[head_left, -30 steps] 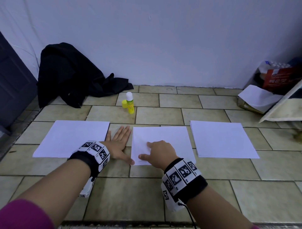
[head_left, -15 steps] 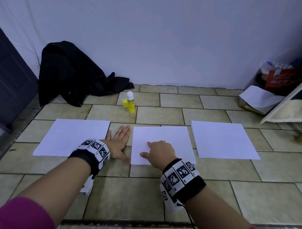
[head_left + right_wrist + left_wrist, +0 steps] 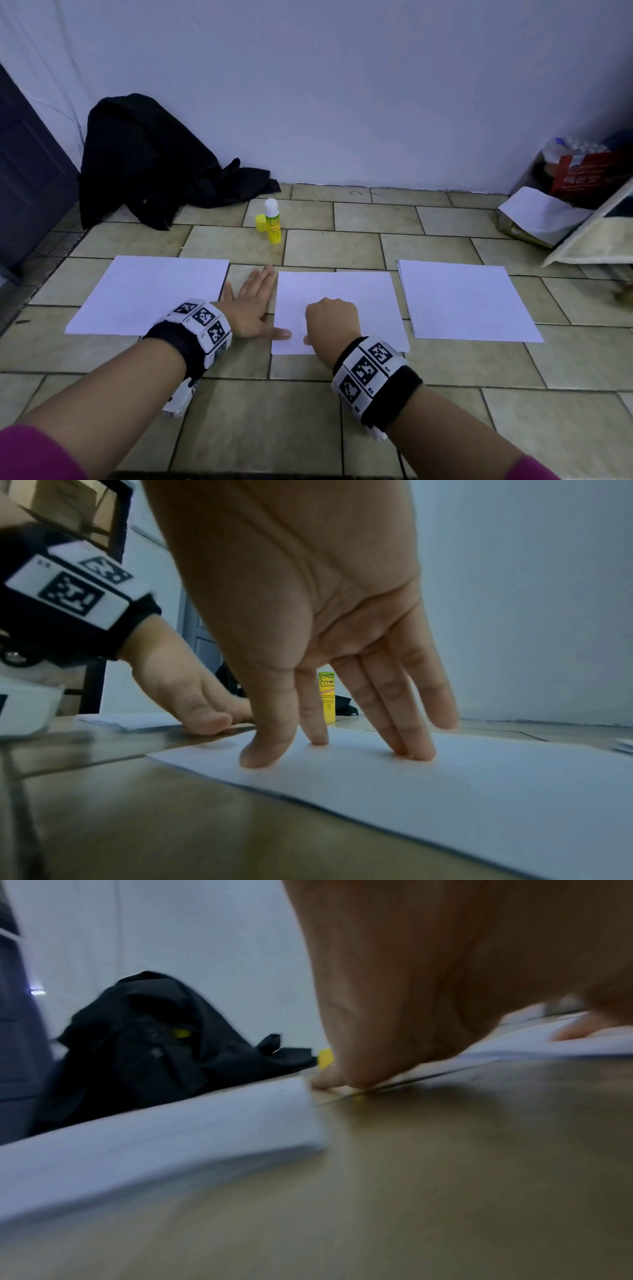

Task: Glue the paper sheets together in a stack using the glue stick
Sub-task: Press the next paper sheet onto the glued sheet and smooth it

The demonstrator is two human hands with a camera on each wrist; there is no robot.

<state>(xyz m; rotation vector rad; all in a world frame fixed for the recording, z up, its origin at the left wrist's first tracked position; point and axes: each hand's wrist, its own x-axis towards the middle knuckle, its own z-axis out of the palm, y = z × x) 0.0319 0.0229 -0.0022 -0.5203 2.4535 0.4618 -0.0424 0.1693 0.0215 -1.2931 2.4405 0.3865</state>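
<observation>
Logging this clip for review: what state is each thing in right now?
glue stick: upright on the floor, uncapped
yellow cap: off, beside the stick
middle sheets: flat, pressed by both hands
left hand: flat, thumb on the sheets' edge
right hand: fingertips pressing down
left pile: flat, untouched
right pile: flat, untouched

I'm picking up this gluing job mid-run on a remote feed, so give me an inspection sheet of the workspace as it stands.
Surface: tiled floor, beige, dark grout.
Job's things: middle paper under both hands; left paper and right paper stack lie untouched; glue stick upright behind them, its yellow cap off beside it.
Clutter: black cloth heaped against the wall; bags and a box at far right.
Grippers: left hand flat on the floor, thumb on the middle paper's left edge; right hand presses fingertips into the sheet.
Cables: thin cord at the right wristband.
Surroundings: white wall, dark door left.
</observation>
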